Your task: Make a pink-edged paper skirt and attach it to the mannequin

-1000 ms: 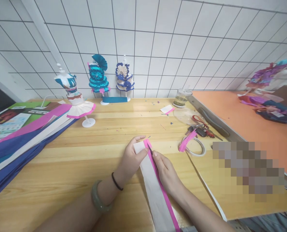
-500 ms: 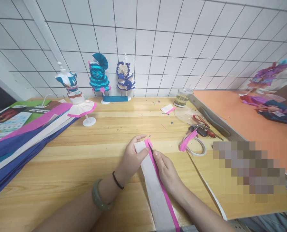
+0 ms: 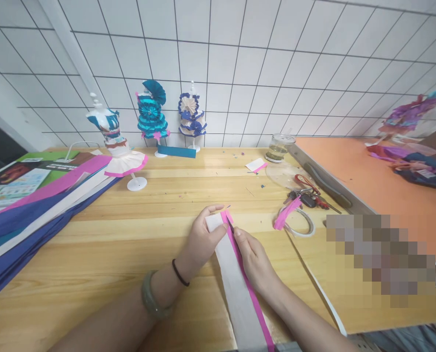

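A long strip of white crepe paper (image 3: 234,278) with a pink edge (image 3: 252,297) runs from the middle of the table towards me. Near its far end my left hand (image 3: 206,232) pinches it, thumb on top and fingers beneath. My right hand (image 3: 252,252) is closed around a thin dark pointed tool (image 3: 230,224), whose tip touches the pink edge beside my left thumb. The tool's handle is hidden in my fingers, so its kind does not show. The strip's near end leaves the view at the bottom.
Dressed miniature mannequins (image 3: 118,139) stand at the back left near long paper strips (image 3: 52,215). To the right lie a tape roll (image 3: 310,232) with pink paper on it, keys (image 3: 308,199) and a glass jar (image 3: 276,149). A pixelated patch covers the right side.
Both hands, the strip and the tool keep almost the same places. The whole view has shifted slightly.
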`<state>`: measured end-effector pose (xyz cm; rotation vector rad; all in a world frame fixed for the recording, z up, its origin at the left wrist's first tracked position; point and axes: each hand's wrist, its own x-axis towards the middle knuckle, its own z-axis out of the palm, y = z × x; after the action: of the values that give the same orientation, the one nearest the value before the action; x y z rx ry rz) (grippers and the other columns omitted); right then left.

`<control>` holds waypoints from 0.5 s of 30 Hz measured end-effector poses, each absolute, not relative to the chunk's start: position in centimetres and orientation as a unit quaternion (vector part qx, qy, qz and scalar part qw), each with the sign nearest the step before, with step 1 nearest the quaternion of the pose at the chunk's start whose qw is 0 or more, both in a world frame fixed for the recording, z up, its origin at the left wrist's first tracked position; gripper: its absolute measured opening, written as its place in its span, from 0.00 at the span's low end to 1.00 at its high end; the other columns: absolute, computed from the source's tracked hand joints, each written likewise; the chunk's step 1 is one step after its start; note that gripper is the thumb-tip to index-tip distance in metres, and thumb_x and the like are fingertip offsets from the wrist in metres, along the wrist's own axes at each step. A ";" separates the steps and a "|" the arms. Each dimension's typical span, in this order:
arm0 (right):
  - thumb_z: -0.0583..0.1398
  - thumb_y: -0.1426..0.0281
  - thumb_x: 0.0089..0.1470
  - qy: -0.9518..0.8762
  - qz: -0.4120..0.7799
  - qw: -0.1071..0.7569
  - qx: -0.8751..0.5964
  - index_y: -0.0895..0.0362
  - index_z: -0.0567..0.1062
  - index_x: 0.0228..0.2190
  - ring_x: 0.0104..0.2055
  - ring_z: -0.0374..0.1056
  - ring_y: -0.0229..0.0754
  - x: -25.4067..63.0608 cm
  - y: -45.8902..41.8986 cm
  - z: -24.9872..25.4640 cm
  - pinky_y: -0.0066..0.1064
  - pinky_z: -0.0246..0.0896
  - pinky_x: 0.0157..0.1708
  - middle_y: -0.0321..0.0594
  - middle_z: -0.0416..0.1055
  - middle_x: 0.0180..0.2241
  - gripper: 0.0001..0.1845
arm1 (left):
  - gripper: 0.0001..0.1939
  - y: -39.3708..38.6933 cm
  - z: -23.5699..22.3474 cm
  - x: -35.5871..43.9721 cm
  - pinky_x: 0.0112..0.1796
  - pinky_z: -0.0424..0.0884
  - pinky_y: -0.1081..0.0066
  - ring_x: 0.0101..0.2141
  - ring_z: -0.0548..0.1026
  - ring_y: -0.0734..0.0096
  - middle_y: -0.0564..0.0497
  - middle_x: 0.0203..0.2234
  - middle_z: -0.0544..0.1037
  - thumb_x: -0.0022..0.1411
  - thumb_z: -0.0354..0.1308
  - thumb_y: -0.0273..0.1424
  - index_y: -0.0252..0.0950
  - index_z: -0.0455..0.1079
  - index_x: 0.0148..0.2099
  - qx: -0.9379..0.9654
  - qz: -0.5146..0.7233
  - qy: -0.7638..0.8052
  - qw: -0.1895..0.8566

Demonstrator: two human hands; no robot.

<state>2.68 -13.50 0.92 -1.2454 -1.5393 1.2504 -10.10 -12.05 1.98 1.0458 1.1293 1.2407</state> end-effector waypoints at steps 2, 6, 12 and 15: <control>0.45 0.57 0.59 -0.606 0.493 0.389 -0.488 0.57 0.64 0.26 0.29 0.55 0.38 2.7 -13.5 0.9 0.28 0.52 0.31 0.35 0.59 0.26 0.19 | 0.20 -12.0 1.9 -10.1 0.27 0.64 0.77 0.26 0.67 0.77 0.54 0.28 0.71 0.51 0.58 0.27 0.36 0.62 0.48 0.445 0.523 0.477 0.548; 0.45 0.57 0.59 -0.606 0.491 0.387 -0.492 0.57 0.63 0.26 0.29 0.55 0.38 2.7 -13.5 0.7 0.28 0.52 0.30 0.34 0.58 0.25 0.19 | 0.20 -12.0 2.0 -10.0 0.27 0.64 0.76 0.26 0.67 0.76 0.53 0.28 0.71 0.51 0.58 0.27 0.36 0.62 0.48 0.443 0.523 0.473 0.554; 0.45 0.56 0.59 -0.607 0.486 0.380 -0.501 0.56 0.62 0.25 0.28 0.54 0.38 2.6 -13.4 0.7 0.28 0.50 0.29 0.34 0.57 0.24 0.20 | 0.21 -12.1 2.1 -10.0 0.27 0.64 0.76 0.26 0.68 0.76 0.53 0.28 0.72 0.51 0.58 0.27 0.36 0.62 0.48 0.437 0.524 0.472 0.558; 0.44 0.57 0.59 -0.607 0.487 0.380 -0.499 0.56 0.61 0.25 0.28 0.54 0.38 2.6 -13.5 0.9 0.28 0.50 0.29 0.34 0.58 0.25 0.20 | 0.21 -12.0 1.9 -10.0 0.27 0.64 0.76 0.25 0.68 0.76 0.53 0.28 0.72 0.51 0.58 0.27 0.36 0.62 0.48 0.438 0.528 0.466 0.560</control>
<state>2.62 -13.47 0.87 -1.2748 -1.5498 1.2447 -9.99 -11.99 1.88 1.0321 1.0974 1.2436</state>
